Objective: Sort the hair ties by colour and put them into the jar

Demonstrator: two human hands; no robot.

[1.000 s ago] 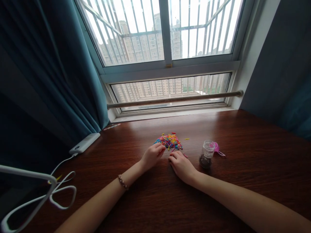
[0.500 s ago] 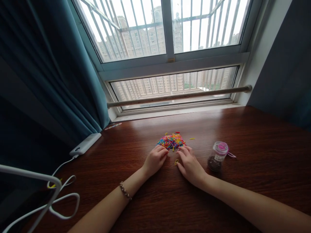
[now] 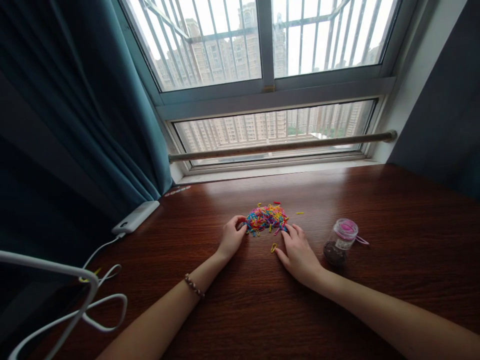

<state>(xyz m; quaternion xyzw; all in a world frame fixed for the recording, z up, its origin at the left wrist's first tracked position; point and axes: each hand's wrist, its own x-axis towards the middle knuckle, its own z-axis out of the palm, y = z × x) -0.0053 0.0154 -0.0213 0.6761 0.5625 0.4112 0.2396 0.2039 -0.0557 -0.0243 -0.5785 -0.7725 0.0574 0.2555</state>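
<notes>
The left hand rests at the left edge of the pile, thumb and forefinger curved toward it; I cannot tell whether they pinch any of the small coloured pieces. The right hand lies loosely spread and unclenched, fingertips at the pile's right edge, thumb just beside a yellow loop on the table. The pile sits between the two hands, a tangle of pink, blue, yellow and orange, with a few strays around its far side. A beaded bracelet circles the left wrist. Near the right forearm stands a clear jar with dark contents low inside; its pale label carries marks too small to read. A pink strap shows just past it. Far to the left, a white power bank lies by the curtain, a cable running from it, and I can read no brand on it. Half a second ago the left fingers were at the pile's front; now they have moved out to its left side, baring more blue pieces there. The yellow loop still lies by the right thumb.
</notes>
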